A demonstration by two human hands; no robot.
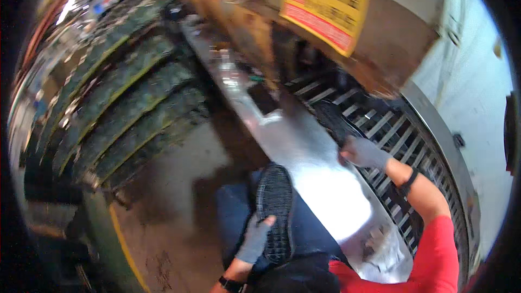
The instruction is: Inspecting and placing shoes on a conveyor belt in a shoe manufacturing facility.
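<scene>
My left hand [256, 239], in a grey glove with bare fingertips, grips a black shoe sole [275, 195] near its lower end. The sole stands lengthwise over my lap, its ribbed tread facing me. Farther right, my gloved right hand [366, 153] is closed at the near end of another black, sole-like piece [336, 122]. That piece lies at the edge of the slatted conveyor [399, 130], partly dark and blurred. Whether a whole shoe is attached to either sole cannot be made out.
A shiny metal ledge [304, 152] runs diagonally beside the conveyor, with a crumpled whitish cloth or bag [382, 249] at its near end. A machine housing with a yellow and red label [325, 8] overhangs the conveyor. Tiered green racks [135, 92] stand at left.
</scene>
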